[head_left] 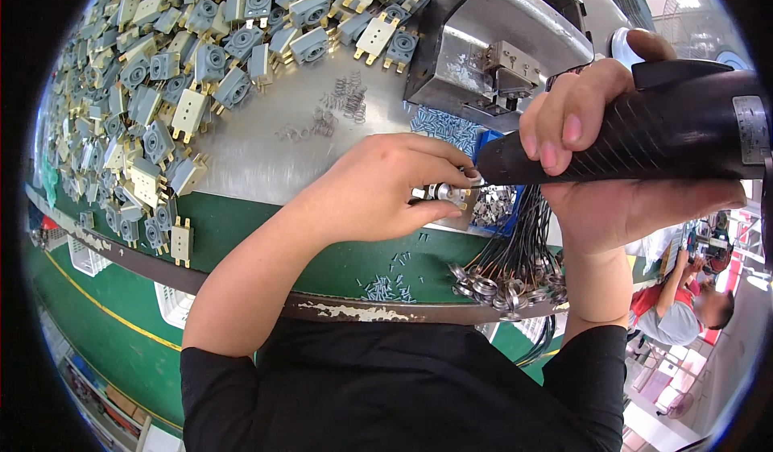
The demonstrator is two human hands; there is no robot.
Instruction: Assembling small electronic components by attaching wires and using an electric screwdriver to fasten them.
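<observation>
**Desk:** What's the step in hand at centre frame?

**Caption:** Fastening, by the look of it. Your left hand point(378, 190) pinches a small metal part point(445, 195) just right of centre, fingers closed on it, pressing it down at the edge of the blue tray point(491, 142). Your right hand point(600, 142) is clamped around the black powered screwdriver point(668, 130) at right of frame, its tip touching that part.

**Desk:** What does the next move call for?

**Caption:** Judging from this, keep the tip square on the part and your left fingertips clear of it. Loose screws point(390, 287) lie on the green mat point(241, 226) at lower centre, beside the bundle of black ring-ended wires point(515, 267). Grey and cream housings point(161, 73) crowd the upper left, springs point(346, 97) nearby.
</observation>
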